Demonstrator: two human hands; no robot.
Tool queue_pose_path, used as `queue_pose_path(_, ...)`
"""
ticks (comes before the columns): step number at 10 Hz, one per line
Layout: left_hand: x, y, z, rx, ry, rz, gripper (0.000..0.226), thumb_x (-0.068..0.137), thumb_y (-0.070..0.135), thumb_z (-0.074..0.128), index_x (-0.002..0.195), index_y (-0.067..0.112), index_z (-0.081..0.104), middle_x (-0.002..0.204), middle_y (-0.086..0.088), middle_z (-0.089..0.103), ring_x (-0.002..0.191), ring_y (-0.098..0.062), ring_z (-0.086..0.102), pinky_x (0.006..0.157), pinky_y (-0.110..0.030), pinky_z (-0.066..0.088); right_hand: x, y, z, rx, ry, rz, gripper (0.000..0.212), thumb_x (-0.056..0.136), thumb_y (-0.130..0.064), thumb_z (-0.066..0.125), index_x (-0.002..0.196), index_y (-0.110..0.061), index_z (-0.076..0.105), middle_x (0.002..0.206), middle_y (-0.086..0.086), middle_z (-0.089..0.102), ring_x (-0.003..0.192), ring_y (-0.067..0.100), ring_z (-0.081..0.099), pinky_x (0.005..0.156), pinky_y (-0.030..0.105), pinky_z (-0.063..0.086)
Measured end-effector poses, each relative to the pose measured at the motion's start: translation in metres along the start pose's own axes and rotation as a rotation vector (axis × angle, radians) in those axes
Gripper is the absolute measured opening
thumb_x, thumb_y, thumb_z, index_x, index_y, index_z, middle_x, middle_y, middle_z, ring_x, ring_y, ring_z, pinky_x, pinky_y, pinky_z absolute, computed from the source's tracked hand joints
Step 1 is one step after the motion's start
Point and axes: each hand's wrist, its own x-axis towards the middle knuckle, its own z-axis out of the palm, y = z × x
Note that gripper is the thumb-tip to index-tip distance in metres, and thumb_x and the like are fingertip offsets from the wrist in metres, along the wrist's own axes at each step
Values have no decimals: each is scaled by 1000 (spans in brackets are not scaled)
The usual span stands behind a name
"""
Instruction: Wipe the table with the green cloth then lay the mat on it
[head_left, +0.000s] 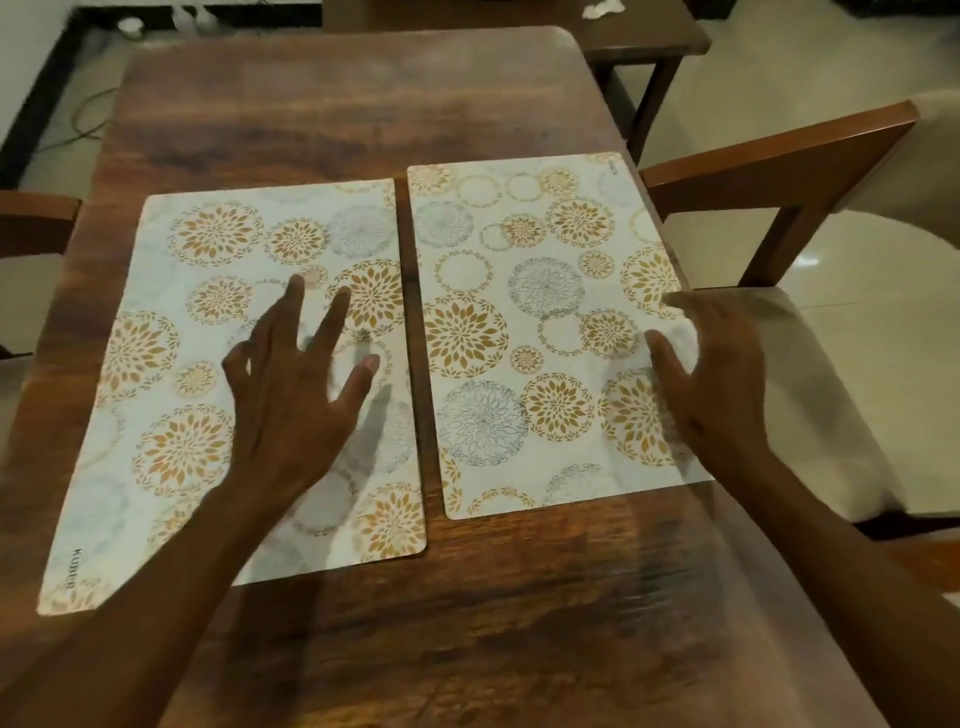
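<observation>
Two white mats with gold and grey flower rings lie flat side by side on the dark wooden table (363, 114). Over the left mat (171, 322) my left hand (296, 384) hovers or rests with its fingers spread and straight. My right hand (711, 374) is at the right edge of the right mat (519, 332), fingers loosely bent, thumb over the mat; whether it touches the mat I cannot tell. A narrow strip of table shows between the mats. No green cloth is in view.
A wooden chair (779, 171) with a pale cushion stands at the table's right side. Another chair's arm (36, 218) shows at the left. A small dark side table (649, 36) stands beyond the far right corner. Cables lie on the floor at far left.
</observation>
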Motion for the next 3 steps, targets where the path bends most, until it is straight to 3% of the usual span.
queue_pose_path(1, -21, -45, -12, 107, -76, 6, 79, 102, 71, 31, 172, 37, 20, 182, -3, 3, 168, -26, 10, 128, -57, 16, -14, -22, 15, -62, -210, -104, 55, 108, -43, 60, 156, -18, 50, 169, 7, 43, 156, 28, 38, 125, 51, 29)
queue_pose_path(2, -37, -68, -11, 105, -150, -17, 78, 101, 77, 23, 171, 45, 11, 182, 0, -1, 169, -21, 0, 132, -57, 9, -22, -30, 25, -111, -299, -49, 69, 106, -61, 40, 166, -26, 37, 179, 2, 22, 166, 23, 19, 132, 50, 18)
queue_pose_path(3, -32, -70, -7, 110, -151, -20, 76, 102, 78, 20, 171, 47, 6, 182, 0, 0, 169, -19, -1, 133, -57, 7, -22, -32, 27, -165, -320, -71, 69, 107, -64, 33, 167, -32, 34, 179, 1, 20, 167, 21, 16, 132, 51, 18)
